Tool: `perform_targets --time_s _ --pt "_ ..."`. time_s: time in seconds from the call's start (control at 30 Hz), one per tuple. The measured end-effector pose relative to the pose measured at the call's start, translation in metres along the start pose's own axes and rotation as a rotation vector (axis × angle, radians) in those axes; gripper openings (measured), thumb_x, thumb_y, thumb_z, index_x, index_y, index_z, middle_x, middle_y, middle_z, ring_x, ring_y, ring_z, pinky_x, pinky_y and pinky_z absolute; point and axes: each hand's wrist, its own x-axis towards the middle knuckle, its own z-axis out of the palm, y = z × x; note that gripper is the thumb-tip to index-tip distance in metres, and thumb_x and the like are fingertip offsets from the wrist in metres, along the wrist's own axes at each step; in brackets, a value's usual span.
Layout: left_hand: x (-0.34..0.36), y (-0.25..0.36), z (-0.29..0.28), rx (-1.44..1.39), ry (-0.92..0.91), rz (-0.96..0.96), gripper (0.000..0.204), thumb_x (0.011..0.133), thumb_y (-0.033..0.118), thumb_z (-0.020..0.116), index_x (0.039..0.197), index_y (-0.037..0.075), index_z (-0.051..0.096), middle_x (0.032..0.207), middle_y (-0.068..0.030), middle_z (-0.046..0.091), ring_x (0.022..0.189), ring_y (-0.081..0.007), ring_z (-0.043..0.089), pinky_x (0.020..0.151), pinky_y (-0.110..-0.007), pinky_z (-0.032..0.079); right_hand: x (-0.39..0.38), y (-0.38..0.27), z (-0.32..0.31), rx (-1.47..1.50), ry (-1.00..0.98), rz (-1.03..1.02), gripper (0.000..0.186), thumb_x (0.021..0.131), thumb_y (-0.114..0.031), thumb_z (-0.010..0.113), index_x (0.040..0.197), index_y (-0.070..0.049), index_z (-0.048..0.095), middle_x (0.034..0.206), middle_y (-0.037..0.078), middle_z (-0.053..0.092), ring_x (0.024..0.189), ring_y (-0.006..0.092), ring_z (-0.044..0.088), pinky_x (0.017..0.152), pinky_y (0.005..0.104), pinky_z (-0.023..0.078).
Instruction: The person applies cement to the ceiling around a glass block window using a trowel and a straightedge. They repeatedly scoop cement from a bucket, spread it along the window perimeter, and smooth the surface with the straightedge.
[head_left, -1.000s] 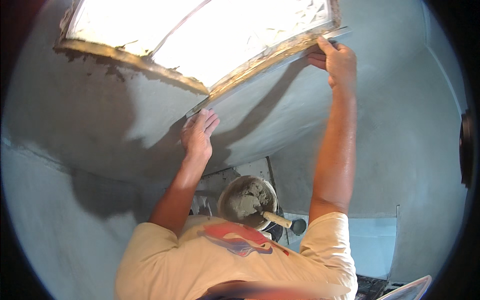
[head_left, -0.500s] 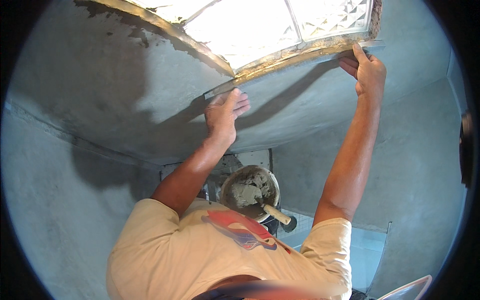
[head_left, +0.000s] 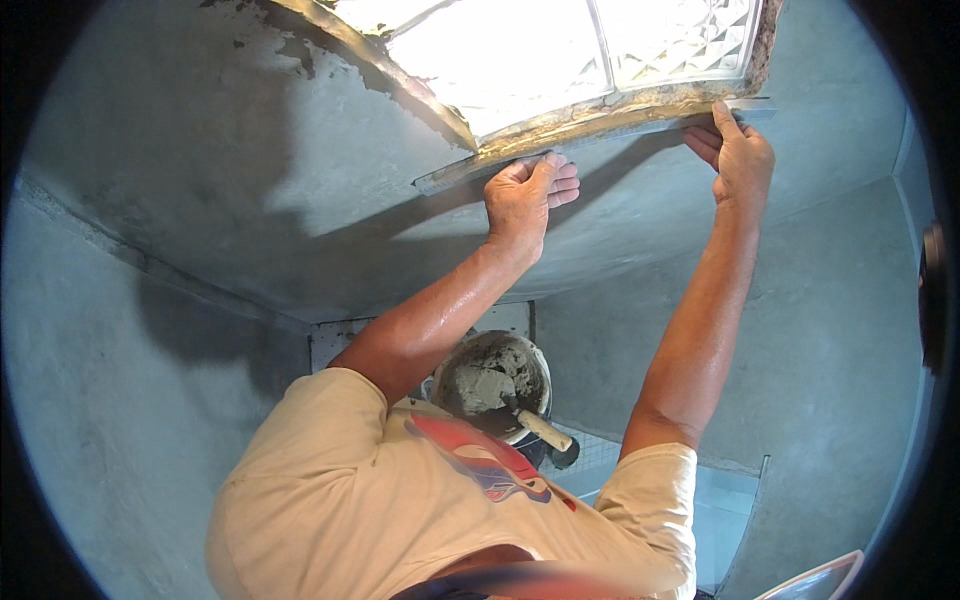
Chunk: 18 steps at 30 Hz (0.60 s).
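A long, thin metal straightedge point(head_left: 450, 178) lies against the grey wall along the lower edge of the window opening point(head_left: 590, 112). My left hand point(head_left: 522, 205) pinches it a little in from its left end, thumb up at the bar and the other fingers curled below. Near the right end, my right hand point(head_left: 742, 160) grips the same bar, its thumb on the upper edge and fingers underneath. The opening's edge is rough and brownish where light falls on it. Both forearms reach up from below.
Below my arms stands a bucket point(head_left: 545, 375) with grey mortar inside. A trowel with a pale handle point(head_left: 544, 430) rests in it. Patterned glass panes point(head_left: 690, 40) fill the bright window. Grey plastered walls point(head_left: 820, 290) surround me.
My left hand has slid right along the straightedge, away from its left end. My right hand keeps its place on the bar. The whole view has shifted slightly.
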Motion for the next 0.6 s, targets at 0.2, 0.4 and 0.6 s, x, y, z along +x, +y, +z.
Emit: perform_targets --time_s 0.2,0.4,0.6 --pt "0.003 -0.002 -0.004 0.131 0.052 0.091 0.028 0.102 0.017 0.076 0.11 -0.01 0.074 0.107 -0.023 0.078 0.099 -0.0289 0.079 0.09 -0.041 0.067 0.003 0.005 -0.001 0.031 -0.035 0.003 0.038 0.106 -0.016 0.069 0.121 0.018 0.064 0.107 0.028 0.075 0.09 0.0329 0.08 0.077 0.0398 0.072" --pt "0.013 -0.011 -0.006 0.112 0.064 0.078 0.028 0.098 0.019 0.081 0.11 -0.007 0.076 0.104 -0.021 0.079 0.091 -0.0278 0.079 0.082 -0.04 0.067 0.0 0.005 -0.004 0.008 -0.042 -0.013 0.037 0.108 -0.021 0.067 0.118 0.014 0.067 0.102 0.026 0.077 0.087 0.0311 0.081 0.076 0.0398 0.071" --pt "0.017 -0.012 -0.003 0.131 0.109 0.045 0.031 0.097 0.02 0.083 0.111 -0.006 0.076 0.105 -0.0211 0.078 0.091 -0.028 0.078 0.081 -0.04 0.066 0.001 0.009 -0.01 0.136 -0.043 -0.006 0.043 0.104 -0.027 0.072 0.116 0.014 0.067 0.1 0.025 0.077 0.083 0.0315 0.081 0.073 0.0402 0.071"
